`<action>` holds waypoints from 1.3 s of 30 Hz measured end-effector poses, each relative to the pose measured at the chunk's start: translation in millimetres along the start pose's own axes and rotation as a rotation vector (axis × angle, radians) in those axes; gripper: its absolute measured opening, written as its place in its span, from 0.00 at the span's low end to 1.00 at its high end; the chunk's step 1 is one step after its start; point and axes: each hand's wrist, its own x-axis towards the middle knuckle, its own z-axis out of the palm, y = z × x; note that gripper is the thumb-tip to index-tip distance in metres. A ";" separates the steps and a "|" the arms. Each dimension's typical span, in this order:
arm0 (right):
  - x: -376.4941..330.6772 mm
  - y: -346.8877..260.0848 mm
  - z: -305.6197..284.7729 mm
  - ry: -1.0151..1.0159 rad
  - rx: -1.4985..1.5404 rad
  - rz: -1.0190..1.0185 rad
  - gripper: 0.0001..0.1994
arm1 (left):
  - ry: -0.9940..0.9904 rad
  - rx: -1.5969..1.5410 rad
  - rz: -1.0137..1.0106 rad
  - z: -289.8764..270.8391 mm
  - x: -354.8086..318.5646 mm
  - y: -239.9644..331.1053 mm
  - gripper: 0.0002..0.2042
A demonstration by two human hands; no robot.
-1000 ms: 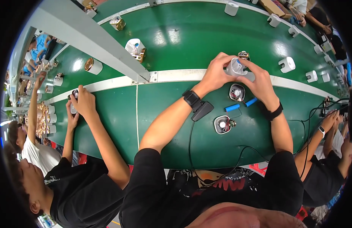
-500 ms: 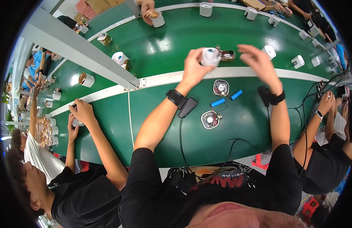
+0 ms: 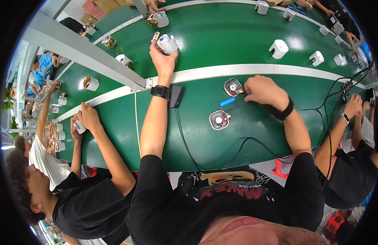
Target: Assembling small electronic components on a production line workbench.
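My left hand (image 3: 163,61) is stretched far out over the green belt (image 3: 221,32), shut on a white cylindrical housing (image 3: 168,43) with a small metal part beside it. My right hand (image 3: 265,90) rests on the near green table, fingers closing on a round silver reflector part (image 3: 233,87). A second silver reflector part (image 3: 219,119) lies just nearer me, and a small blue cylinder (image 3: 227,101) lies between the two. A black watch sits on my left wrist, a black band on my right.
More white housings (image 3: 278,48) ride the belt. A black cable (image 3: 246,143) trails across the near table. A person on my left holds a white part (image 3: 79,126); another person's hands (image 3: 353,104) work at the right. A grey beam (image 3: 87,49) crosses overhead at left.
My left hand has carried the white housing away from the work spot and out onto the belt. My right hand has dropped down to the silver reflector part on the table.
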 end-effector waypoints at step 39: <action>48.5 48.8 -19.4 0.560 1.937 0.045 0.20 | -0.338 -0.156 0.430 29.2 -51.2 110.6 0.32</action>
